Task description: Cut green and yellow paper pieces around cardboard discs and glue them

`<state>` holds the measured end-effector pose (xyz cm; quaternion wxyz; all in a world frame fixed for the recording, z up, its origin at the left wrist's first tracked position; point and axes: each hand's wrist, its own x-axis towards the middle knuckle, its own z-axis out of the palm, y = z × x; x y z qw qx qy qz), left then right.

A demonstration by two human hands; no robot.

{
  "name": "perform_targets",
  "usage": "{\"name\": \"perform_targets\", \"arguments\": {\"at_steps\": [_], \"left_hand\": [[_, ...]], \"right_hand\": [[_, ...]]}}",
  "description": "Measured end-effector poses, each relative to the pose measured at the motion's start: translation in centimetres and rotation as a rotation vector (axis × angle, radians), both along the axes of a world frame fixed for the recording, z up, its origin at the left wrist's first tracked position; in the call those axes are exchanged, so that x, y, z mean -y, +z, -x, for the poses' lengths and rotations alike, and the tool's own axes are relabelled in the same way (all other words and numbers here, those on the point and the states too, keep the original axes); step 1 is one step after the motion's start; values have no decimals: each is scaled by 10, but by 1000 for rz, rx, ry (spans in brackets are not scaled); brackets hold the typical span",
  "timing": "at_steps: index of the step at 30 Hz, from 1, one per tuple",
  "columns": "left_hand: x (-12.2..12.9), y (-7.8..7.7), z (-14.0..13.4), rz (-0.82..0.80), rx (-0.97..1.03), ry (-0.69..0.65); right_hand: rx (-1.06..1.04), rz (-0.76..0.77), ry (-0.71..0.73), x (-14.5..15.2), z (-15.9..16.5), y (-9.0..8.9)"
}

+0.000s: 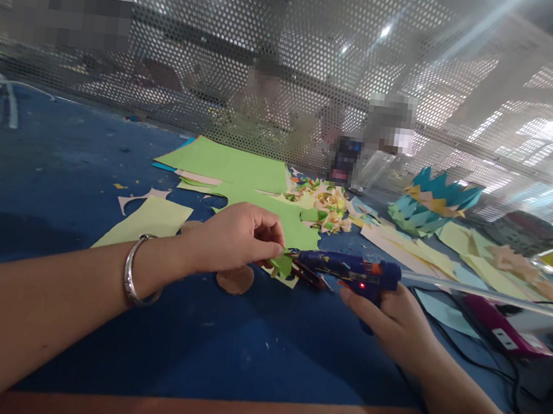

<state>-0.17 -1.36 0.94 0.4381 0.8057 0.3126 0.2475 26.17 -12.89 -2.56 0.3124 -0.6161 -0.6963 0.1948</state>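
Observation:
Between the fingertips of my left hand is a small green paper piece. My right hand is wrapped round the handle of a dark blue hot glue gun, whose red light is lit. The gun's nozzle meets or nearly meets the green piece; I cannot tell if they touch. A clear glue stick runs out of the gun's back. Beneath my left hand lies a round brown disc. Partly hidden under the gun are scissors.
Green paper sheets lie behind my hands, beside a pile of small paper curls. A teal paper crown shape stands at the back right. A magenta power strip and black cables lie at right. Perforated metal mesh borders the blue table.

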Motion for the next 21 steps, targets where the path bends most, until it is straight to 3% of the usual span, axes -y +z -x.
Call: {"name": "perform_targets", "arguments": {"at_steps": [21], "left_hand": [[0, 2, 0, -6, -23, 10]], "right_hand": [[58, -32, 14, 1, 2, 3]]}}
